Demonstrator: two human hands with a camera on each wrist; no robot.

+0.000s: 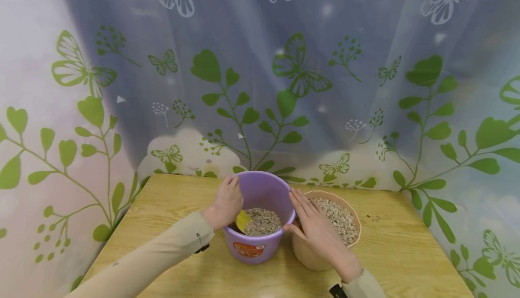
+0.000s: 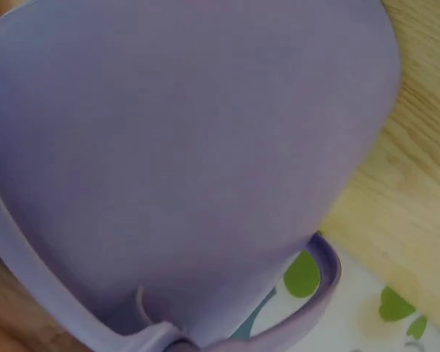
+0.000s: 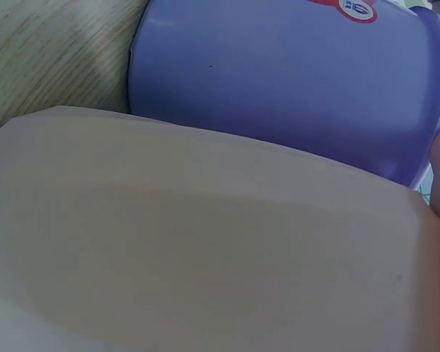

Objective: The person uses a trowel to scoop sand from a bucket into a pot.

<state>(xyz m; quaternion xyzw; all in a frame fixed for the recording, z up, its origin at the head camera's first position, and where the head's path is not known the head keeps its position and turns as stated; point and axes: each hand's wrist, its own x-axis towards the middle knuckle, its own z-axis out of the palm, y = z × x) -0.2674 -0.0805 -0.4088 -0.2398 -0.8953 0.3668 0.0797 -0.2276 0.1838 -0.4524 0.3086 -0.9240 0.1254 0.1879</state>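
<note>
A purple bucket (image 1: 253, 248) with an orange-red label stands on the table, holding a layer of grainy, gravel-like material (image 1: 262, 221). My left hand (image 1: 228, 202) grips its left rim with curled fingers. Below that hand, a yellow scoop (image 1: 242, 221) leans inside the bucket; its upper end is hidden. My right hand (image 1: 314, 225) has its fingers straight, touching the bucket's right rim, with the palm over a peach-coloured bucket (image 1: 306, 255). This second bucket holds paler gravel (image 1: 339, 219). The left wrist view shows the purple bucket's outer wall (image 2: 205, 147) and its handle (image 2: 326, 271).
Both buckets stand side by side on a wood-grain table (image 1: 174, 244). Close behind the table's back edge hangs a curtain (image 1: 252, 86) printed with leaves and butterflies, which also runs along both sides. A few dark specks (image 1: 371, 217) lie right of the peach bucket.
</note>
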